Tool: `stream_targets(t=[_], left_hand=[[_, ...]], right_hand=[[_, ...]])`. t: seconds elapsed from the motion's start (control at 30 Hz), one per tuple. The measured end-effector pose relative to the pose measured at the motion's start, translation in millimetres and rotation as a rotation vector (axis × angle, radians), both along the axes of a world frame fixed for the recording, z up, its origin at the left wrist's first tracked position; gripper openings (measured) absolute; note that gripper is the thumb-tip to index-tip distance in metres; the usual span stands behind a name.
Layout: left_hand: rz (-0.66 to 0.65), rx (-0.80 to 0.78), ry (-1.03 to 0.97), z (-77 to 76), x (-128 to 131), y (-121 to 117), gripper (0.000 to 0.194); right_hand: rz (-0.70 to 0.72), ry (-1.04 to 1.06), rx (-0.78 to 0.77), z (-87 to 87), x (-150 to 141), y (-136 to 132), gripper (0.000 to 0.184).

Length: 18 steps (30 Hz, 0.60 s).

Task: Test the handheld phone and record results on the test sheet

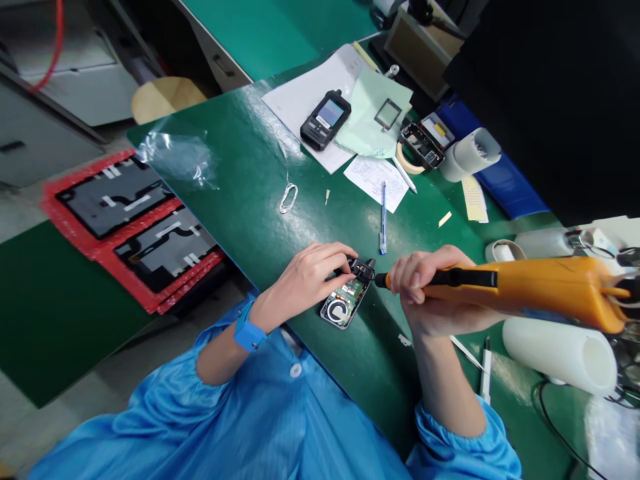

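Note:
An opened handheld device (347, 297) lies on the green table, its green circuit board and a round white-ringed part showing. My left hand (317, 270) is closed at its upper end, thumb and fingers pinched on a small black part (361, 269) there. In my right hand (430, 287) is an orange electric screwdriver (545, 290), held level with the fingers wrapped round its front. Its black tip points left at the device's upper edge; whether it touches a screw I cannot tell. A blue pen (383, 217) lies just beyond the device.
A complete black handheld device (326, 120) rests on white paper at the back. Nearby are a green cloth (373, 113), a tape roll (409, 160) and another opened device (423, 145). White cylinders (560, 353) stand right; a plastic bag (180, 157) and red-wrapped panels (135, 220) are left.

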<state>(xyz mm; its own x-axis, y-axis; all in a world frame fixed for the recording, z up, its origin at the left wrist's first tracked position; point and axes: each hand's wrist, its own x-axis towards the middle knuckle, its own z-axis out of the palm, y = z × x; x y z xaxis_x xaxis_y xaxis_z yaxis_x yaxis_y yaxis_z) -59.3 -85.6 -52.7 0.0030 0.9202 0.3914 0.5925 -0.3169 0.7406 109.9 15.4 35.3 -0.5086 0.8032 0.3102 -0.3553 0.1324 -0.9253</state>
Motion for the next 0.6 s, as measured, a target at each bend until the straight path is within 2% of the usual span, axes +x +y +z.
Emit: stream_targets(t=[0.13,0.4,0.6], left_hand=[[0.009,0.008,0.006,0.8,0.8,0.3,0.013],[0.019,0.061,0.012,-0.8,1.8,1.3,0.011],[0.033,0.135,0.061,-2.8,3.0,1.6,0.009]], right_hand=[[0.13,-0.042,0.027,2.8,2.7,1.4,0.078],[0.144,-0.028,0.075,5.8,-0.2,-1.6,0.067],[0.148,-0.051,0.005,9.0,2.0,-0.3,0.067]])
